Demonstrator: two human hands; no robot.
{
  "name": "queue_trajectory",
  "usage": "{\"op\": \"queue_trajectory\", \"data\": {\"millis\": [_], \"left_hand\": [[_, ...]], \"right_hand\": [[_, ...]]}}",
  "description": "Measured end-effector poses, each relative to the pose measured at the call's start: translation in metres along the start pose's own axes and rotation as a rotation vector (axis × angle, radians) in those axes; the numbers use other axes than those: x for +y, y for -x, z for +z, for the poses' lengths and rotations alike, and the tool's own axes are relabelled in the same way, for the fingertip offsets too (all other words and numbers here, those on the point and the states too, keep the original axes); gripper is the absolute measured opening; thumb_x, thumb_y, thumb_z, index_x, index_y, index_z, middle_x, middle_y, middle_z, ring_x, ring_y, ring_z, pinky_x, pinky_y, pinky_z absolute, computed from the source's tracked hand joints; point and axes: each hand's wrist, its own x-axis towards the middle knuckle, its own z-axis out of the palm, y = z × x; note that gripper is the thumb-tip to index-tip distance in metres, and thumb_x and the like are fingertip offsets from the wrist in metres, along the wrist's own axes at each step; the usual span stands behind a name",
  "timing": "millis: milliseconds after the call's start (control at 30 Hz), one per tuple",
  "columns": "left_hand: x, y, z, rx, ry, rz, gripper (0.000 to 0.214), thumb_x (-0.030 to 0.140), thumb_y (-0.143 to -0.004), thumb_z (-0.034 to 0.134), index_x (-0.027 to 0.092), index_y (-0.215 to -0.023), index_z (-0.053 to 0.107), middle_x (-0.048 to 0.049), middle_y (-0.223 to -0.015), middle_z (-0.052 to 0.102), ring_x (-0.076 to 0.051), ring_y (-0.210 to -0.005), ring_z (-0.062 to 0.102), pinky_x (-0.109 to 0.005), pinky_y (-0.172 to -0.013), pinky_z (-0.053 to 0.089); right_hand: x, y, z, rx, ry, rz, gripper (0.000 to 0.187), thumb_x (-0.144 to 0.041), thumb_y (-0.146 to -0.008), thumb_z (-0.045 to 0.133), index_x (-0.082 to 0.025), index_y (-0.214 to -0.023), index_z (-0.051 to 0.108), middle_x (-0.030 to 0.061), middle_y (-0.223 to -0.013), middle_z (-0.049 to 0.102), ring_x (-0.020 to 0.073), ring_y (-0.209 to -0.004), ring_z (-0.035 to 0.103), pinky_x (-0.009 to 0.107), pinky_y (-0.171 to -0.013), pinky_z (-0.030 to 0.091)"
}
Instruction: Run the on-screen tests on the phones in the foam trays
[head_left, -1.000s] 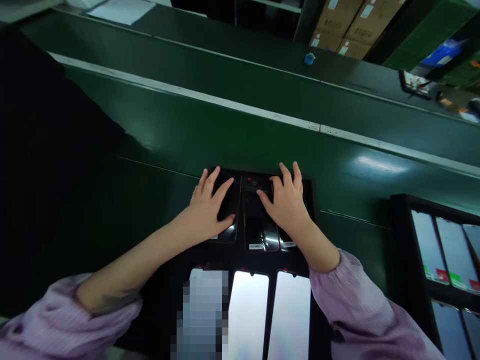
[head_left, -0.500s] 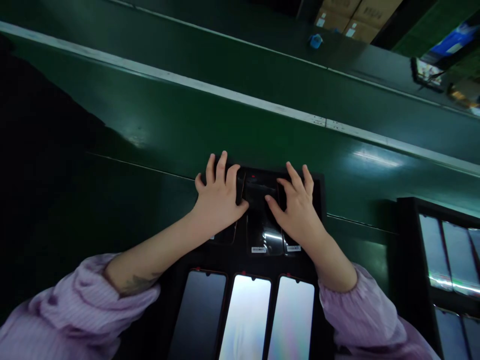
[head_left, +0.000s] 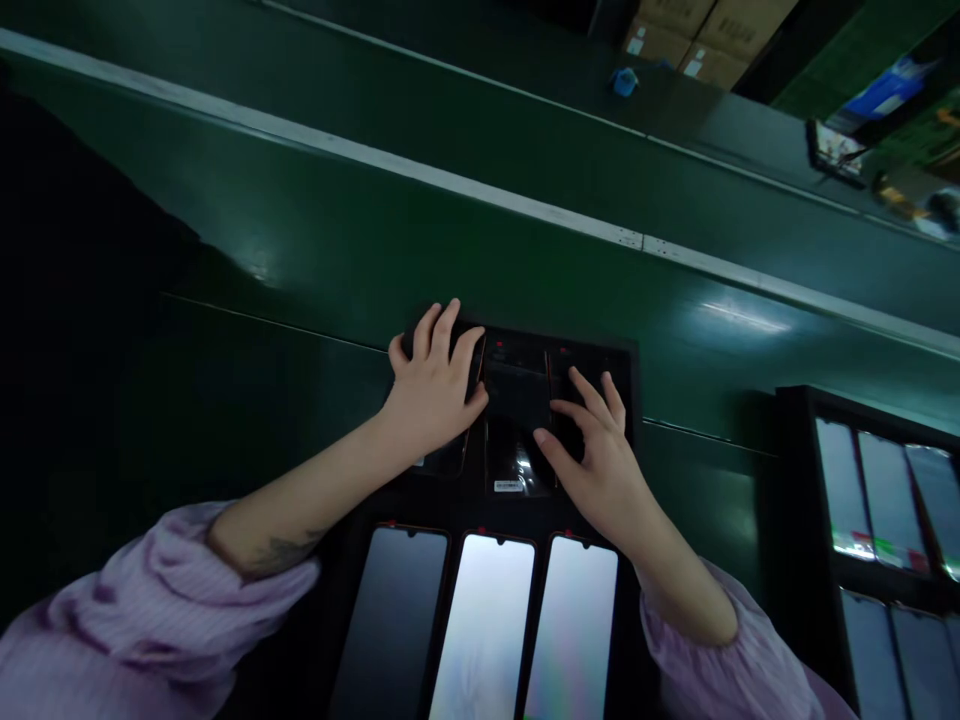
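Note:
My left hand [head_left: 431, 395] lies over the left phone [head_left: 448, 458] in the far row of a black tray [head_left: 636, 385]. Its fingers are spread, with the index finger and thumb along the phone's right edge. Beside it, a dark phone [head_left: 517, 425] with a small white label near its lower end lies uncovered. My right hand [head_left: 596, 450] is over the right phone [head_left: 566, 365] of that row, fingers apart and mostly hiding it. Nearer to me are a dim-screened phone [head_left: 394, 620], a brightly lit phone [head_left: 484, 625] and another lit phone [head_left: 574, 625].
On the right, another black tray [head_left: 799, 480] holds several phones with pale screens. A white strip [head_left: 480, 188] crosses the green surface [head_left: 337, 240]. Farther off are a small blue object [head_left: 624, 82], cardboard boxes [head_left: 724, 45] and a device with a lit screen [head_left: 836, 150].
My right hand has slid toward me along the right phone, uncovering its top end and hiding its label. My left hand stays over the left phone. The whole view has shifted slightly.

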Motion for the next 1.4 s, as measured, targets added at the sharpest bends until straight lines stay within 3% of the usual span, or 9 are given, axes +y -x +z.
{"op": "queue_trajectory", "data": {"millis": [200, 533, 833, 1000, 1100, 1200, 1400], "left_hand": [[-0.002, 0.002, 0.001, -0.008, -0.036, 0.029, 0.058, 0.025, -0.098, 0.055, 0.018, -0.156, 0.053, -0.0256, -0.177, 0.027, -0.048, -0.166, 0.026, -0.085, -0.12, 0.036], [-0.001, 0.004, 0.0, -0.002, -0.005, 0.045, 0.056, 0.024, -0.1, 0.05, 0.021, -0.155, 0.055, -0.0256, -0.176, 0.029, -0.048, -0.167, 0.026, -0.087, -0.12, 0.034], [-0.003, 0.003, 0.002, 0.014, 0.01, 0.046, 0.057, 0.022, -0.098, 0.051, 0.022, -0.155, 0.055, -0.0237, -0.178, 0.027, -0.046, -0.167, 0.025, -0.088, -0.122, 0.031], [-0.002, 0.004, 0.002, 0.014, 0.007, 0.031, 0.057, 0.023, -0.098, 0.053, 0.022, -0.155, 0.055, -0.0248, -0.177, 0.028, -0.046, -0.167, 0.025, -0.086, -0.121, 0.033], [-0.002, 0.004, 0.001, 0.009, 0.003, 0.029, 0.057, 0.024, -0.098, 0.052, 0.021, -0.155, 0.055, -0.0256, -0.177, 0.027, -0.046, -0.168, 0.024, -0.085, -0.121, 0.033], [-0.002, 0.004, 0.001, 0.007, 0.014, 0.025, 0.057, 0.025, -0.098, 0.052, 0.022, -0.154, 0.055, -0.0248, -0.177, 0.028, -0.046, -0.168, 0.022, -0.084, -0.123, 0.032], [-0.004, 0.004, 0.001, 0.017, 0.023, 0.023, 0.058, 0.026, -0.098, 0.05, 0.022, -0.155, 0.055, -0.0236, -0.177, 0.029, -0.046, -0.168, 0.023, -0.084, -0.125, 0.03]], "right_hand": [[-0.01, 0.011, -0.003, -0.047, 0.049, -0.018, 0.046, -0.044, -0.1, 0.062, -0.01, -0.127, 0.078, 0.0205, -0.17, 0.049, 0.0494, -0.169, 0.014, 0.08, -0.131, 0.026], [-0.004, 0.0, -0.001, -0.086, -0.01, 0.007, 0.049, -0.05, -0.101, 0.062, -0.012, -0.129, 0.077, 0.0192, -0.178, 0.034, 0.0517, -0.169, 0.01, 0.081, -0.127, 0.032], [0.008, 0.0, 0.008, -0.006, -0.025, -0.126, 0.048, -0.052, -0.098, 0.064, -0.014, -0.125, 0.076, 0.015, -0.178, 0.036, 0.0512, -0.169, 0.014, 0.08, -0.13, 0.03], [0.01, 0.008, -0.006, 0.116, 0.082, -0.166, 0.046, -0.049, -0.101, 0.06, -0.016, -0.128, 0.077, 0.0133, -0.178, 0.037, 0.048, -0.17, 0.017, 0.078, -0.131, 0.03], [0.018, 0.014, -0.018, 0.26, 0.23, -0.092, 0.05, -0.052, -0.103, 0.054, -0.012, -0.117, 0.08, 0.0183, -0.175, 0.042, 0.0521, -0.169, 0.013, 0.084, -0.13, 0.021], [0.03, 0.015, -0.02, 0.272, 0.336, -0.014, 0.058, -0.059, -0.104, 0.05, -0.01, -0.106, 0.081, 0.0245, -0.169, 0.048, 0.0573, -0.166, 0.015, 0.091, -0.125, 0.016], [0.043, 0.004, 0.004, 0.302, 0.345, -0.003, 0.072, -0.072, -0.097, 0.054, -0.005, -0.114, 0.074, 0.035, -0.163, 0.048, 0.0559, -0.163, 0.026, 0.084, -0.126, 0.025]]}}
